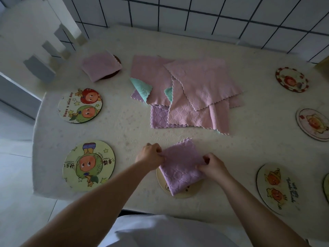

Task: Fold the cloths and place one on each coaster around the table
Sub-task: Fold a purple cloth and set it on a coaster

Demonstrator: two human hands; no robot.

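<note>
A folded purple cloth (179, 166) lies partly over a yellowish coaster (191, 191) at the table's near edge. My left hand (150, 155) pinches its left edge and my right hand (212, 165) pinches its right edge. A heap of unfolded pink, purple and teal cloths (187, 90) lies in the middle of the table. Another folded purple cloth (100, 65) covers a dark coaster (117, 59) at the far left. Bare cartoon coasters lie on the left (80, 105) (89, 165) and on the right (291, 79) (312, 123) (277, 188).
The table (124, 127) has a pale speckled cover. A white chair (33, 38) stands at the far left corner. A white tiled wall (195, 11) runs behind the table. A further coaster's edge (326, 186) shows at the right border.
</note>
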